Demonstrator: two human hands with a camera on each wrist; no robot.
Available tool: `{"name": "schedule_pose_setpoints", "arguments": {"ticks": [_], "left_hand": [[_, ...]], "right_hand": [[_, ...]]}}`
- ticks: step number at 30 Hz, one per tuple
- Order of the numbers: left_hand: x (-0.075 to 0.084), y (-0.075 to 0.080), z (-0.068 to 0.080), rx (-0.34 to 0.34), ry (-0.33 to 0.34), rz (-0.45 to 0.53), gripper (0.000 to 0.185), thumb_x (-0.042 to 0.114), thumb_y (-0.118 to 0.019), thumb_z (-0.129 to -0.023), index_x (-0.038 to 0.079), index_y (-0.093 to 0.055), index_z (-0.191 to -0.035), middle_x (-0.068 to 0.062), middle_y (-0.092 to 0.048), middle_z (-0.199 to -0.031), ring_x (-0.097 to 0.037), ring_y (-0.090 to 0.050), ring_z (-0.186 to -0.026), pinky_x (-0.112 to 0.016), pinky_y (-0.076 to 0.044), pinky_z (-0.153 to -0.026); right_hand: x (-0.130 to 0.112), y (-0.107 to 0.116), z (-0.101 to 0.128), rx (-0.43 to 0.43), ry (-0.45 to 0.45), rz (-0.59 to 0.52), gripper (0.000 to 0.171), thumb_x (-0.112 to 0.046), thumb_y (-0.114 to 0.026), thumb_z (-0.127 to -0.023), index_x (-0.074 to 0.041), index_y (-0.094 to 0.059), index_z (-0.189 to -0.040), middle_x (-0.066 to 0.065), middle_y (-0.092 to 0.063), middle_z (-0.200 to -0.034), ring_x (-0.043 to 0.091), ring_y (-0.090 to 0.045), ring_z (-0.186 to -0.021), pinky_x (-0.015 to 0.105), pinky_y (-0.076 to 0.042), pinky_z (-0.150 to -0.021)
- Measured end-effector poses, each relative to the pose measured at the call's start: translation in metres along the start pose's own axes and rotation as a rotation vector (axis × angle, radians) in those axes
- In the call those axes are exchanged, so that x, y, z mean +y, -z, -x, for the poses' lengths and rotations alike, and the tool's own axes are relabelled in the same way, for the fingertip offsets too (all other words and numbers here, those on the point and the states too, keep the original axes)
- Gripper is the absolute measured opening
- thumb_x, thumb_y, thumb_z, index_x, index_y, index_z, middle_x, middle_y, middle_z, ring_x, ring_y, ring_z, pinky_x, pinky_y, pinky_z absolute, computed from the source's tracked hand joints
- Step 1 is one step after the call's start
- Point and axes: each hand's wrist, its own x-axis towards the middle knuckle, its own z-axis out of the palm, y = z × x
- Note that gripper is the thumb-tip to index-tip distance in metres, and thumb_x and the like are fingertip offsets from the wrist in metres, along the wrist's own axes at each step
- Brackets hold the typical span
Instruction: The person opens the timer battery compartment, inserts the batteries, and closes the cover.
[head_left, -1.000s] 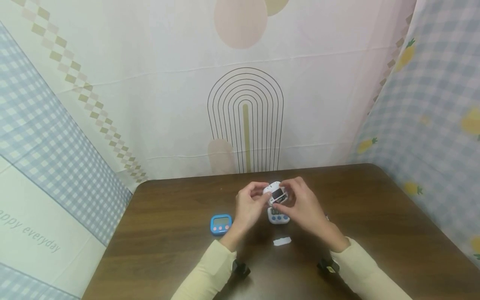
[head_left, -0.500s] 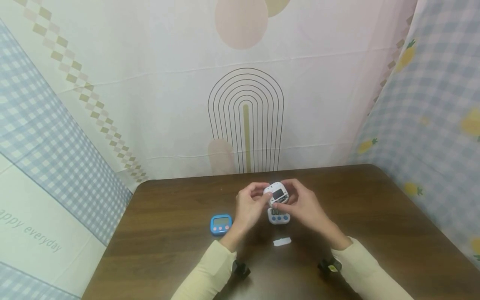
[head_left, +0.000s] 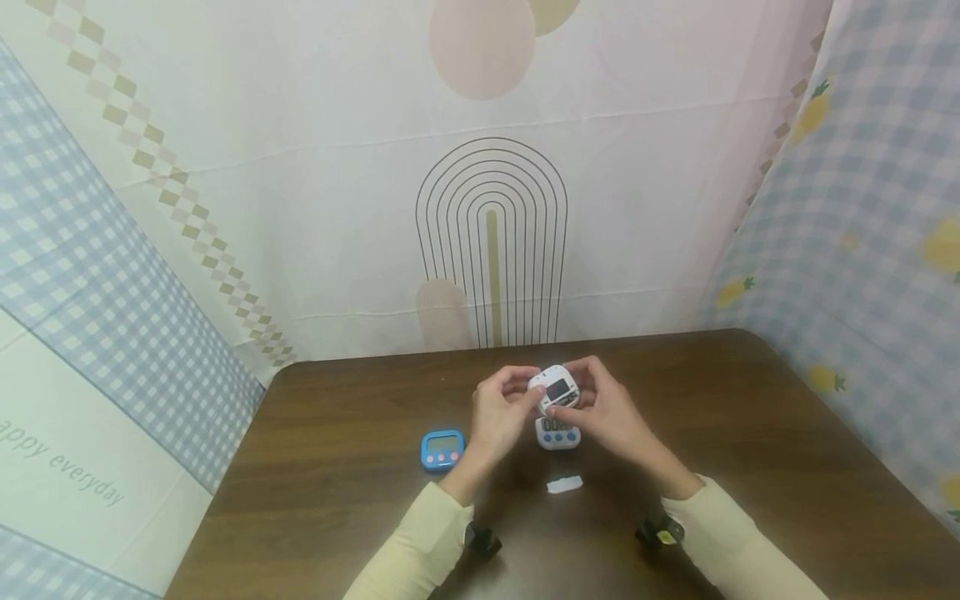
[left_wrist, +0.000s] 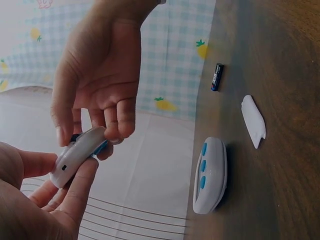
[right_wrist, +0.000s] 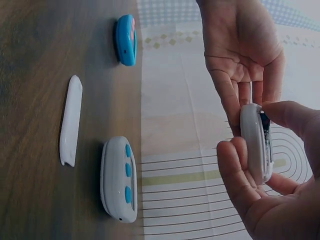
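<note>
A white digital timer is held above the table, its back with the uncovered battery compartment facing the head camera. My left hand pinches its left side between thumb and fingers. From the right, my right hand grips the other side, thumb at the compartment edge. In the right wrist view a dark battery shows in the compartment beside that thumb. Just below the hands, a second white timer with blue buttons lies on the table. Nearer the person is a loose white battery cover.
A blue timer with pink buttons lies left of the left hand. In the left wrist view, a loose battery is on the brown table. Patterned cloth hangs behind the table and at both sides.
The held timer has turned slightly, so more of its back faces the head camera. My right fingers have shifted off its top edge. The things on the table have stayed put.
</note>
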Motion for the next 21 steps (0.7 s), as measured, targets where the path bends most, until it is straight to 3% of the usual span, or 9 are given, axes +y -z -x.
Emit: {"name": "schedule_pose_setpoints", "arguments": {"ticks": [7, 14, 21], "left_hand": [[0.0009, 0.0006, 0.0005, -0.011, -0.007, -0.002, 0.022, 0.005, -0.079, -0.094, 0.004, -0.076, -0.116, -0.017, -0.078, -0.107, -0.027, -0.079, -0.093, -0.032, -0.067, -0.074], [0.0025, -0.0001, -0.0003, -0.008, -0.014, 0.026, 0.023, 0.002, -0.078, -0.093, 0.001, -0.075, -0.115, -0.02, -0.078, -0.106, -0.029, -0.079, -0.091, -0.031, -0.067, -0.072], [0.0047, 0.0007, 0.0006, -0.011, -0.03, 0.038, 0.022, 0.001, -0.077, -0.093, 0.0, -0.075, -0.115, -0.02, -0.077, -0.105, -0.028, -0.079, -0.09, -0.031, -0.067, -0.072]], "right_hand": [[0.0, -0.0018, -0.0018, -0.013, -0.013, -0.145, 0.065, -0.002, -0.083, -0.087, -0.003, -0.043, -0.139, 0.027, -0.066, -0.127, 0.033, -0.075, -0.099, 0.055, -0.066, -0.078], [0.0004, -0.0028, -0.0013, -0.015, -0.013, -0.203, 0.065, -0.002, -0.081, -0.089, -0.001, -0.041, -0.14, 0.029, -0.065, -0.125, 0.037, -0.074, -0.09, 0.041, -0.068, -0.071], [-0.0015, -0.0044, 0.0002, -0.012, -0.014, -0.241, 0.067, -0.001, -0.081, -0.089, 0.001, -0.04, -0.141, 0.03, -0.066, -0.122, 0.039, -0.074, -0.087, 0.039, -0.067, -0.07]]}}
